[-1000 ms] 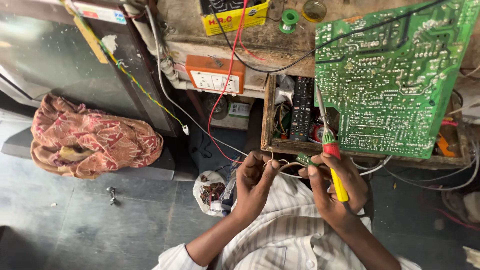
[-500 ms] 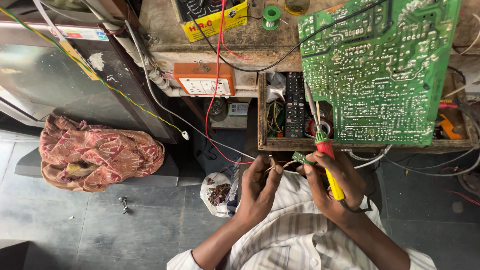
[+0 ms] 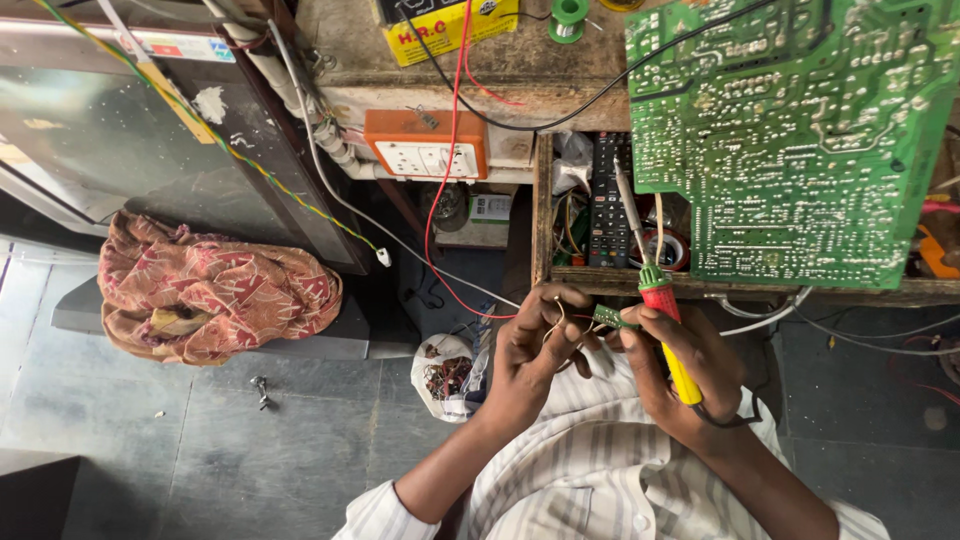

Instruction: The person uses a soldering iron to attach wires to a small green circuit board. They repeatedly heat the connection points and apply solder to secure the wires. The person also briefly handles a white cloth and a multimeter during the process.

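Both hands sit slightly lower than before, left hand (image 3: pixel 530 345) pinching thin wire (image 3: pixel 560 312).
Right hand (image 3: pixel 680 365) grasps soldering iron (image 3: pixel 660 300) and small board (image 3: pixel 607 316); the hot tip above its grip could burn fingers.

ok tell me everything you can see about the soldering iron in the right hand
The soldering iron has a yellow handle, a red collar with a green ring above it, and a thin grey metal shaft ending in a point. It looks like plastic and metal. The right hand grips the yellow handle, with the tip pointing up and slightly left over the open drawer, near the remote control. A dark cord leaves the handle's lower end by the wrist. The tip touches nothing visible.
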